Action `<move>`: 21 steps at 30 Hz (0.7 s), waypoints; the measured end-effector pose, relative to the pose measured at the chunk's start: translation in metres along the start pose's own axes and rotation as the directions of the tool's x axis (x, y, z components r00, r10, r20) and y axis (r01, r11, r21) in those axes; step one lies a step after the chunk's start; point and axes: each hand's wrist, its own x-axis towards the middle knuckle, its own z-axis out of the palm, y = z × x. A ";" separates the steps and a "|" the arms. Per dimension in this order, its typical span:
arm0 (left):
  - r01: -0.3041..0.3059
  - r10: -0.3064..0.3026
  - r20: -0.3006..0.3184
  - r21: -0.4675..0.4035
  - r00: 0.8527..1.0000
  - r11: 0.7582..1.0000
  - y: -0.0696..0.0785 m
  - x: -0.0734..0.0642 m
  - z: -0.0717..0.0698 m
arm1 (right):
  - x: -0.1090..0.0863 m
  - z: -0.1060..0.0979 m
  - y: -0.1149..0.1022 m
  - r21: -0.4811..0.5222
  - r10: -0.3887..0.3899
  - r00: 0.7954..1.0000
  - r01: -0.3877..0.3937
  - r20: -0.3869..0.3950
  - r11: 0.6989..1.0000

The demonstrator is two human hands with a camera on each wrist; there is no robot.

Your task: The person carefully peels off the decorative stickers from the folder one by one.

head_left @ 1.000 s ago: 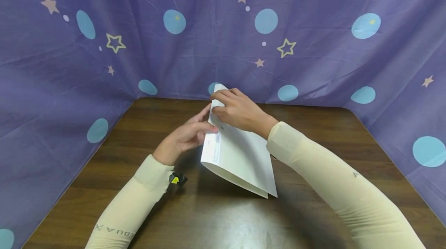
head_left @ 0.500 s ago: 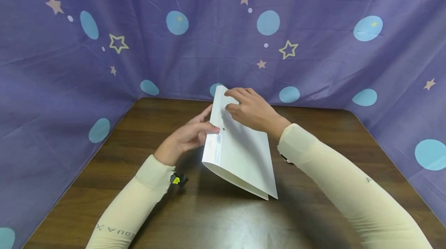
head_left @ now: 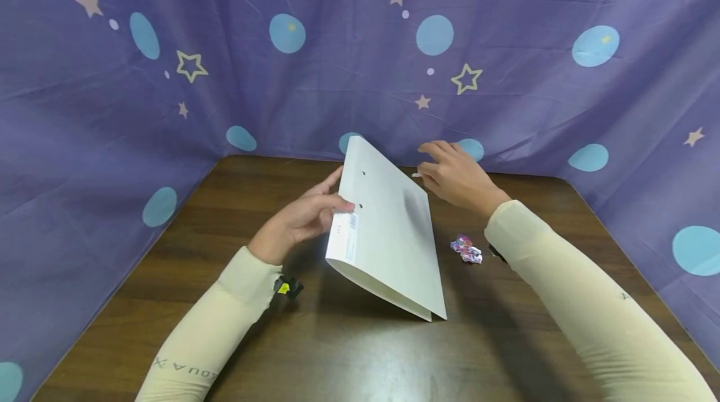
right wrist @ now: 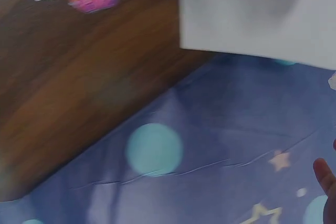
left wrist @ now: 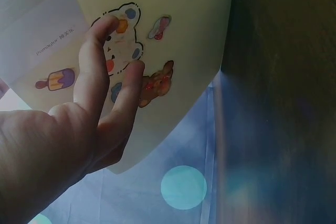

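Note:
A white paper folder (head_left: pixel 394 239) stands tilted on the table, its folded spine towards the left. Two small holes and a printed barcode label (head_left: pixel 345 236) show near that spine. My left hand (head_left: pixel 300 221) grips the spine side, thumb on the near cover and fingers behind. In the left wrist view those fingers lie against the far cover, which bears a bear-face sticker (left wrist: pixel 126 45) and other cartoon stickers. My right hand (head_left: pixel 458 177) is raised beyond the folder's right edge, pinching a small white piece (head_left: pixel 416 175) whose kind I cannot tell.
Shiny, pink-and-silver crumpled pieces (head_left: pixel 466 249) lie on the brown wooden table (head_left: pixel 360 358), right of the folder. A purple curtain (head_left: pixel 360 64) with stars and blue dots encloses the table's back and sides.
My right hand has left the folder's spine and moved right with the small white piece, uncovering the holes and the shiny pieces. My left hand and the folder have hardly moved.

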 end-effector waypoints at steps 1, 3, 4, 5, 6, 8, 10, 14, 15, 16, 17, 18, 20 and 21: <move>0.000 0.000 0.000 -0.001 1.000 1.000 0.000 0.000 0.000 | -0.004 0.002 0.004 -0.001 0.010 1.000 -0.010 0.011 1.000; 0.000 0.000 0.001 -0.001 1.000 1.000 0.000 0.000 0.000 | -0.013 0.006 0.010 -0.015 0.033 0.999 -0.033 0.034 0.999; 0.000 0.000 0.000 -0.002 1.000 1.000 0.000 0.000 0.000 | -0.017 0.008 0.013 -0.024 0.045 0.998 -0.044 0.047 0.999; -0.001 0.001 0.000 -0.002 1.000 1.000 0.000 0.000 0.000 | -0.021 0.010 0.016 -0.032 0.058 0.997 -0.056 0.058 0.998; -0.001 0.001 0.000 -0.004 1.000 1.000 0.000 0.000 0.000 | -0.025 0.012 0.018 -0.040 0.069 0.995 -0.066 0.070 0.997; 0.000 0.000 -0.001 -0.002 1.000 1.000 0.000 0.000 0.000 | -0.033 0.016 0.022 -0.058 0.092 0.991 -0.087 0.093 0.994; 0.001 -0.001 -0.002 -0.001 1.000 1.000 0.000 0.000 0.000 | -0.040 0.020 0.025 -0.066 0.115 0.986 -0.108 0.119 0.992; 0.003 -0.003 -0.010 0.006 1.000 1.000 0.000 0.001 -0.001 | -0.053 0.026 0.028 -0.093 0.156 0.969 -0.141 0.189 0.986; 0.002 -0.002 -0.011 0.009 1.000 1.000 0.000 0.002 -0.001 | -0.056 0.027 0.029 -0.099 0.166 0.964 -0.148 0.209 0.984; 0.001 -0.001 -0.011 0.012 1.000 1.000 0.000 0.002 -0.001 | -0.058 0.028 0.030 -0.104 0.176 0.957 -0.156 0.229 0.982; 0.000 0.000 -0.011 0.014 1.000 1.000 0.000 0.003 -0.002 | -0.061 0.029 0.031 -0.112 0.185 0.950 -0.162 0.250 0.980; 0.000 0.001 -0.010 0.014 1.000 1.000 0.000 0.003 -0.002 | -0.063 0.030 0.031 -0.117 0.192 0.944 -0.166 0.269 0.979; -0.003 0.003 -0.007 0.016 1.000 1.000 -0.001 0.003 -0.003 | -0.067 0.032 0.033 -0.122 0.205 0.929 -0.175 0.310 0.977; -0.004 0.004 -0.007 0.017 1.000 1.000 -0.001 0.004 -0.003 | -0.069 0.034 0.033 -0.126 0.210 0.921 -0.177 0.329 0.976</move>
